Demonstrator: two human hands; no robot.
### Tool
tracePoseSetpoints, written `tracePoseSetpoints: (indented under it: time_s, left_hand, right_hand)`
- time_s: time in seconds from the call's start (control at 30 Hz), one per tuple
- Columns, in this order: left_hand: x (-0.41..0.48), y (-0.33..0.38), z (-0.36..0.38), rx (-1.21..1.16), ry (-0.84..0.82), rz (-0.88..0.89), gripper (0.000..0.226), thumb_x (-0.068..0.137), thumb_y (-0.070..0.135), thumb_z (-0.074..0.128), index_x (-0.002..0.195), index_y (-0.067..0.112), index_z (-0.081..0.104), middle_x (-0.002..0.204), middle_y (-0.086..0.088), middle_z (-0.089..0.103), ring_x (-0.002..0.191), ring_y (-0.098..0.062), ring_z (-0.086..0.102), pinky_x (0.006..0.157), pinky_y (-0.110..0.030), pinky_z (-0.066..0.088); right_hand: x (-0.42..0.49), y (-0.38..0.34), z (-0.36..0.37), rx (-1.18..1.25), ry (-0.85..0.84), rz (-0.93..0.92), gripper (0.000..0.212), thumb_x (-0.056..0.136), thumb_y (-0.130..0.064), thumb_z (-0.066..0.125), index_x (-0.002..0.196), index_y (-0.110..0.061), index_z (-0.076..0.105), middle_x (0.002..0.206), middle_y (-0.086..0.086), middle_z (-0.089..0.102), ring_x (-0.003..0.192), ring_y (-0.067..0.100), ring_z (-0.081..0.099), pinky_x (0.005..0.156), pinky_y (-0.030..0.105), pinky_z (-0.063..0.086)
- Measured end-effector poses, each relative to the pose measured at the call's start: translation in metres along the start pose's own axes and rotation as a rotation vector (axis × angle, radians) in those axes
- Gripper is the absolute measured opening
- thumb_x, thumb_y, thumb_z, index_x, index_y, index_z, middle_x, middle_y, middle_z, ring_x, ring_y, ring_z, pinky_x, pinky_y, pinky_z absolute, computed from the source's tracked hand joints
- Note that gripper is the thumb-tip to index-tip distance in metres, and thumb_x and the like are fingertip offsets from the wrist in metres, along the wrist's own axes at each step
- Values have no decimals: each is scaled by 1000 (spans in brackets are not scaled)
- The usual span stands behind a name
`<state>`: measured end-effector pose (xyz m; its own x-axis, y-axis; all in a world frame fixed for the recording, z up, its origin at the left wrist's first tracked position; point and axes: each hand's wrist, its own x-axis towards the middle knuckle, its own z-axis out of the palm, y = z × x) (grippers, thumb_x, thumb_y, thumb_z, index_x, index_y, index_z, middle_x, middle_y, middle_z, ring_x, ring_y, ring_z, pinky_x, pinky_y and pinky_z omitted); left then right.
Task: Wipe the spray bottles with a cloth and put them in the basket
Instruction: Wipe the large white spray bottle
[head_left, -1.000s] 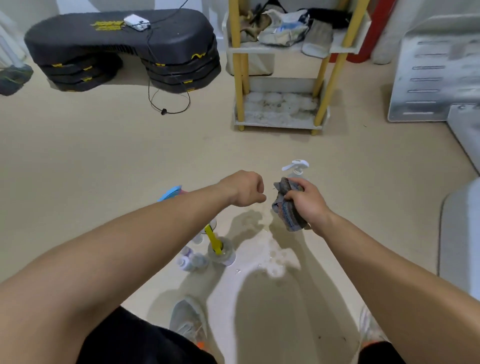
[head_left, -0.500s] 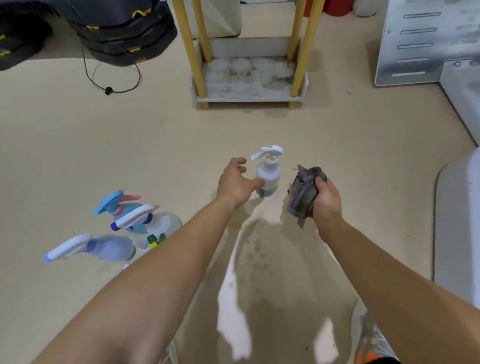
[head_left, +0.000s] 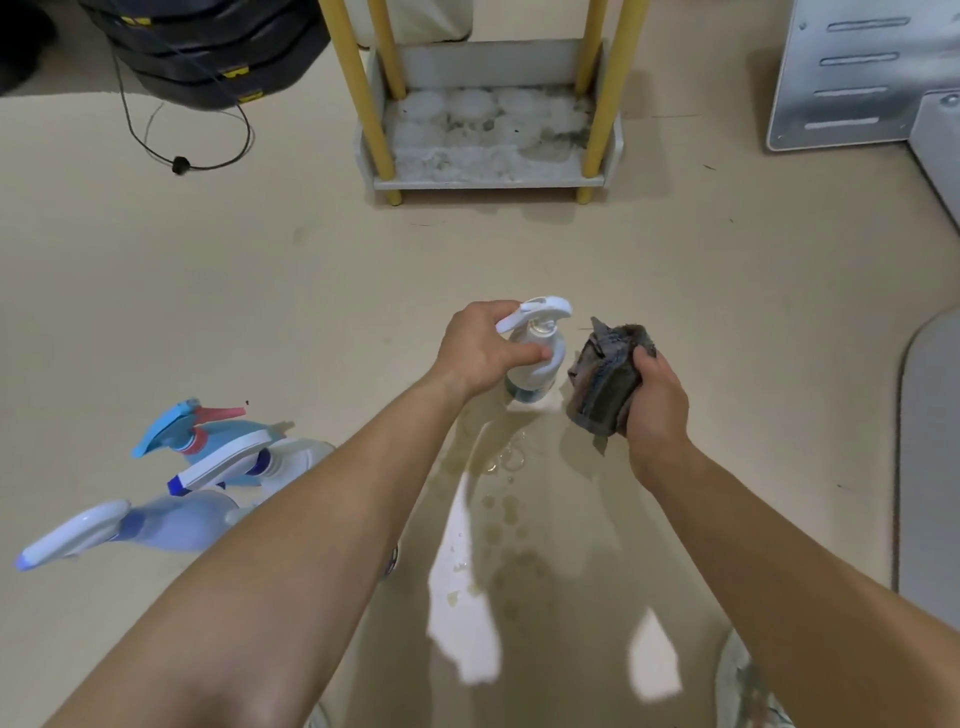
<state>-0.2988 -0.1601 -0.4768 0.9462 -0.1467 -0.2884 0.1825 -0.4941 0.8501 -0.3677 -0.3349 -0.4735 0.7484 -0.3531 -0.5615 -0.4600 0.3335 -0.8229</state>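
Note:
A small white spray bottle (head_left: 535, 358) stands upright on the beige floor in the middle of the view. My left hand (head_left: 480, 345) grips its neck, fingers and thumb curled round it under the white trigger head. Just to its right, my right hand (head_left: 657, 400) holds a bunched grey cloth (head_left: 605, 376), which is close to the bottle but apart from it. At lower left stand three more spray bottles: one with a light-blue and pink head (head_left: 184, 428), one white with a blue nozzle (head_left: 239, 465), one pale blue (head_left: 156, 525). No basket is in view.
A wet patch with droplets (head_left: 506, 462) lies on the floor just before the white bottle. A yellow-legged shelf rack (head_left: 488, 135) stands beyond it. Stacked black steps with a cable (head_left: 208, 57) are at the far left, a metal panel (head_left: 862, 78) at the far right.
My left hand reached the white bottle and closed round its neck. The camera tilted down and closer. My right hand keeps its hold on the cloth beside the bottle.

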Motion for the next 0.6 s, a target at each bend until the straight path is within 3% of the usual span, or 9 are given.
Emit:
tracePoseSetpoints:
  time_s: [0.07,0.13,0.23,0.33,0.43,0.53,0.6]
  left_hand:
    - [-1,3,3,-14,16,-2,17,76,25,87,82,22,72,62,15,54,54,0,45,59,-21,35]
    - [-6,9,3,-39,34,-3,18,77,22,87,76,23,69,52,20,52,49,1,45,55,-16,33]
    - [-18,27,-1,-56,41,20,30,77,19,87,67,32,62,43,23,48,44,2,44,48,-11,29]
    - [-37,48,-10,-86,15,37,33,75,20,89,57,25,62,46,17,45,47,-3,38,52,-18,29]
    - [-63,79,-24,-48,-29,91,25,71,20,87,64,14,64,57,10,49,58,-16,39,58,-30,33]
    - [-93,118,-44,98,-60,250,29,64,34,76,86,16,69,83,-2,72,78,-24,64,66,-34,50]
    - [-115,140,-59,152,-77,322,36,61,40,75,91,21,70,90,-1,73,85,-21,66,71,-32,52]
  right_hand:
    - [-5,-8,4,38,-1,-37,27,106,-25,41,113,-19,66,108,7,73,105,26,69,101,49,52]
    - [-13,-19,7,71,-18,-98,27,106,-24,41,117,-18,65,111,4,72,105,18,70,94,40,56]
    - [-34,-42,14,102,-62,-250,26,108,-15,37,110,-18,62,96,-4,67,78,-4,68,68,15,52]
    - [-61,-70,24,83,-176,-499,26,107,-13,34,117,-13,59,96,-4,67,87,2,67,76,19,52]
    - [-87,-92,29,-229,-333,-782,34,102,-32,35,123,-28,61,116,-4,66,112,20,62,97,40,48]
    - [-111,-114,30,-746,-324,-1055,35,99,-40,42,125,-28,62,113,-3,58,106,21,58,92,43,49]
    - [-130,-134,25,-920,-286,-1159,35,97,-38,50,128,-27,58,112,0,57,98,22,59,84,40,51]
